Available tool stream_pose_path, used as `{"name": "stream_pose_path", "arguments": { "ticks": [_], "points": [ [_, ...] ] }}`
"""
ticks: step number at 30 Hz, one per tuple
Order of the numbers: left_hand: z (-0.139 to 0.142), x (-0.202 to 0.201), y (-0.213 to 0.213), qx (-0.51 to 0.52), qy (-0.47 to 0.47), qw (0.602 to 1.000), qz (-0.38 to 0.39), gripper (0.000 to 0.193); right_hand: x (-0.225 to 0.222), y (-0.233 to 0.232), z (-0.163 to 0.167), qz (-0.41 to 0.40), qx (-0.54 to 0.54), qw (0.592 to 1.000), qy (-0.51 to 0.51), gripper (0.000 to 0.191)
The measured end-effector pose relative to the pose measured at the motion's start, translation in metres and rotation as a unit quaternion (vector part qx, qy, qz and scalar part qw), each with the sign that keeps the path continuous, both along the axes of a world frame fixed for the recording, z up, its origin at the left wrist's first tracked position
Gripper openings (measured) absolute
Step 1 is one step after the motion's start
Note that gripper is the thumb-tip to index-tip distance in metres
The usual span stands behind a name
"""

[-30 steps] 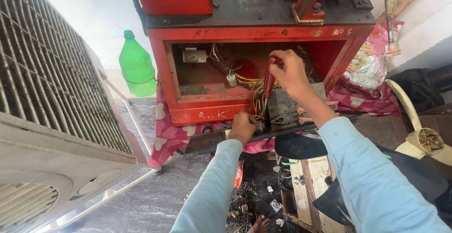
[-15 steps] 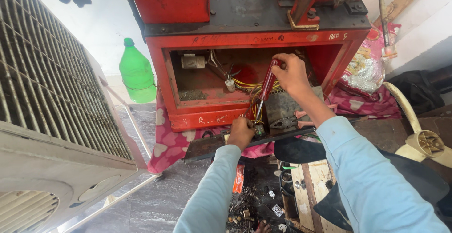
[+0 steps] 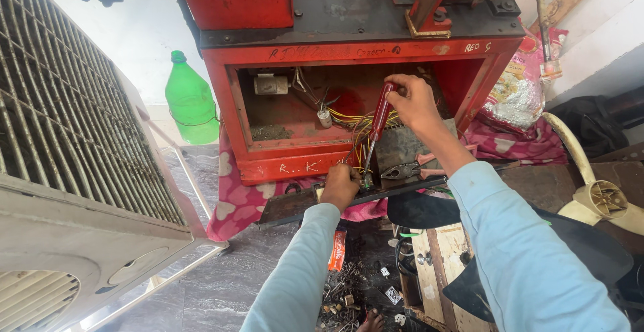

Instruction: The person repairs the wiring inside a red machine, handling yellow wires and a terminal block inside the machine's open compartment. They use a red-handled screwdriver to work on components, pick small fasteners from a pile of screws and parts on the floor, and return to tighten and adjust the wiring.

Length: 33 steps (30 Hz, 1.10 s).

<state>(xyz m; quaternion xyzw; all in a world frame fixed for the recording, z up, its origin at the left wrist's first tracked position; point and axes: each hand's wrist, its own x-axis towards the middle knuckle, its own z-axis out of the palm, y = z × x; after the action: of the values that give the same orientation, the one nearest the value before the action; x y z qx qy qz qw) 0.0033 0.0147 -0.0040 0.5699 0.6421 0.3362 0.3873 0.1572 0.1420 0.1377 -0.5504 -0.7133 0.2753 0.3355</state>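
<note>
Looking down past two pale blue sleeves, and nearest of all there's scattered small hardware on the grey stone floor, with an orange tube lying just beside the left forearm. Up comes the left hand, curled tight at the front edge of a dark flat metal bar; it's pinching something small there, though what exactly I can't tell. Right at those knuckles lands the tip of a red-handled screwdriver, standing steeply tilted, and the right hand has its handle top firmly wrapped in the fingers. Just beside the shaft, pink-handled pliers lie on a grey slab at the mouth of the machine. Behind it all, the open compartment of a red metal cabinet, yellow wires bunched inside near the screwdriver. Off to the left, a green plastic bottle stands on the floor, and a big grilled air-conditioner unit leans close by. Far right, a cream fan blade.
</note>
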Motion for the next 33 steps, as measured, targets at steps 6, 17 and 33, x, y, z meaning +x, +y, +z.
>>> {"name": "stream_pose_path", "arguments": {
  "ticks": [6,17,33],
  "points": [
    [0.000,0.000,0.001,-0.011,0.011,1.000,-0.003,0.012,0.000,0.003,-0.004,0.007,-0.017,1.000,0.019,0.037],
    [-0.001,0.001,0.001,-0.002,0.015,1.000,-0.002,0.012,-0.014,-0.007,0.001,0.054,-0.003,0.995,0.082,0.036],
    [-0.003,-0.002,-0.003,-0.004,-0.041,0.999,0.004,0.013,-0.012,0.001,0.001,0.050,0.077,0.991,-0.099,0.044]
  ]
}}
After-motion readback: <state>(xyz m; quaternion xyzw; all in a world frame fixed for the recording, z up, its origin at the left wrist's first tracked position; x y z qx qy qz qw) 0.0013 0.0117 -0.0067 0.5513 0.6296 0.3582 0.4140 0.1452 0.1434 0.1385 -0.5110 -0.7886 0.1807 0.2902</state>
